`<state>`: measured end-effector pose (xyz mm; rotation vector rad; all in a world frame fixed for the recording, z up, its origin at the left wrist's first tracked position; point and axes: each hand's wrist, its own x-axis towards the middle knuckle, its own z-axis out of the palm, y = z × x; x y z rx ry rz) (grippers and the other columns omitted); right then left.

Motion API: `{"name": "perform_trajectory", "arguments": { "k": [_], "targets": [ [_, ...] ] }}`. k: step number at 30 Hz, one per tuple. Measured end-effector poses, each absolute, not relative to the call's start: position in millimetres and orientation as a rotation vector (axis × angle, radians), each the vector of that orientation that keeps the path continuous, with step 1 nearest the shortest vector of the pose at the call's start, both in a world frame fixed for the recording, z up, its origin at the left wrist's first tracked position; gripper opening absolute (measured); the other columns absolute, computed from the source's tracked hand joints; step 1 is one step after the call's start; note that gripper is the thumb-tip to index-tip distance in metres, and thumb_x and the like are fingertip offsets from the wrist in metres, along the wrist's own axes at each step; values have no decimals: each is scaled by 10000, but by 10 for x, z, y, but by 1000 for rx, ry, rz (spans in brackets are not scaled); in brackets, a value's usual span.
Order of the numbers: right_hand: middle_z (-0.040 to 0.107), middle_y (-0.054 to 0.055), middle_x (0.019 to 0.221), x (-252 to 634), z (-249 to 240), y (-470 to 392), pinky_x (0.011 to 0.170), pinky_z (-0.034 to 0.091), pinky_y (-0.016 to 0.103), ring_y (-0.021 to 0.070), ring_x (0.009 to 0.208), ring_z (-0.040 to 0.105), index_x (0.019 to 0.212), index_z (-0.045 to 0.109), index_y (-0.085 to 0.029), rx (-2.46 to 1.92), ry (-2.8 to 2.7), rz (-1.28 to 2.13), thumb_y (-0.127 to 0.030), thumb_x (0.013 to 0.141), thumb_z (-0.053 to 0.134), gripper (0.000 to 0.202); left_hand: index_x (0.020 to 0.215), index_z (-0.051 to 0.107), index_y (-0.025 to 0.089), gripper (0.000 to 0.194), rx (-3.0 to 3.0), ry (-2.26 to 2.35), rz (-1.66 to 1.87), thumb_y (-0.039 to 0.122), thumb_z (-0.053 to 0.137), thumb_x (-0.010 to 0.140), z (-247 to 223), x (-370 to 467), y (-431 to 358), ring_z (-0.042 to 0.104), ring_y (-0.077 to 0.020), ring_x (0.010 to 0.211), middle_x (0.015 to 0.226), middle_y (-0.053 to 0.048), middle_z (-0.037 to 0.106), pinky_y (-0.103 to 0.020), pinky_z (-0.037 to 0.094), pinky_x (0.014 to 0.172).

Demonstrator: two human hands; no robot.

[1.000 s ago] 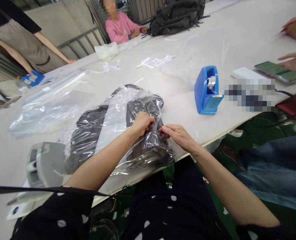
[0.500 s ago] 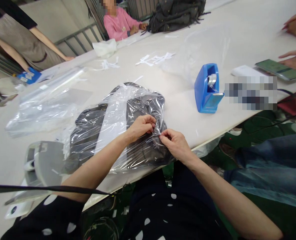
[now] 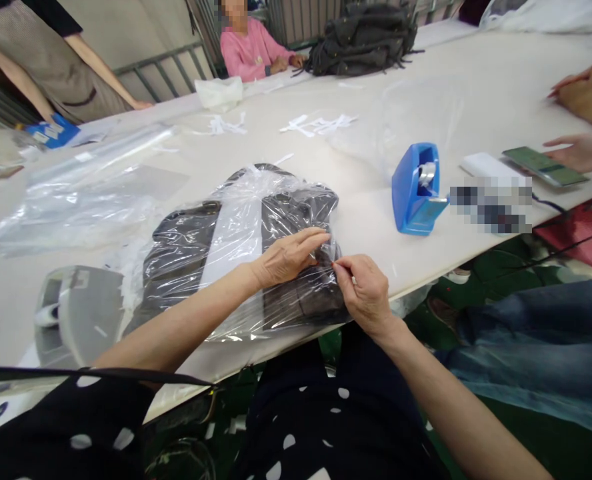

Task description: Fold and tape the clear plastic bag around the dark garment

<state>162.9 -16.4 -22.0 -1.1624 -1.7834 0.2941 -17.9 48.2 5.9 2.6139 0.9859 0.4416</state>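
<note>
While the person sits at the near edge of the white desk (image 3: pixel 476 73), the right hand (image 3: pixel 363 293) pinches the clear plastic bag (image 3: pixel 236 247) at its right side, the fingers (image 3: pixel 343 267) closed narrow on a small fold of film. The left hand (image 3: pixel 286 257) lies flat on top of the bag just beside it, fingers stretched and pressing the plastic down, not gripping. Inside the bag a folded dark garment (image 3: pixel 186 257) is visible, and the whole packet rests on the desk close to the person's body. To the left of it stands a grey device (image 3: pixel 79 313). To the right, a little further, stands a blue tape dispenser (image 3: pixel 416 190). Behind the packet lie loose clear plastic sheets (image 3: pixel 76 193) and white paper strips (image 3: pixel 316 123). At the far end sits a dark backpack (image 3: pixel 363 37), near a person in a pink top (image 3: pixel 253 53).
</note>
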Motion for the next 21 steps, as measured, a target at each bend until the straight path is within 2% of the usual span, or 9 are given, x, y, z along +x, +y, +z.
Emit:
{"name": "perform_trajectory", "arguments": {
  "k": [3,6,11,21],
  "targets": [
    [563,42,777,1672,-219,-167,692,390,261,139,740,508,819,566,-158,-1224,-1712,565,-271,876,446,174,1006,551,158,191,2789,916,616,195,440,855,-27,-182,471,526,-167,1014,1140,-101,522,-261,467,834],
    [572,14,767,1731,-211,-148,659,383,230,124,723,510,842,585,-161,-1280,-1628,871,-345,875,445,234,868,575,160,184,2958,756,729,140,392,856,-80,-197,452,544,-135,852,1036,-78,552,-229,475,710],
    [566,0,721,1795,-232,-110,639,367,225,124,690,491,805,596,-155,-1349,-1581,987,-399,849,468,279,860,592,159,199,2992,635,844,133,395,854,-55,-184,388,530,-123,827,985,-76,561,-206,455,699],
    [605,21,815,1787,-313,-111,713,397,249,146,774,531,860,617,-161,-1279,-1572,1039,-320,813,500,203,730,576,153,231,3241,415,553,157,385,860,30,-128,383,522,-146,749,858,-64,613,-267,395,656]
  ]
}}
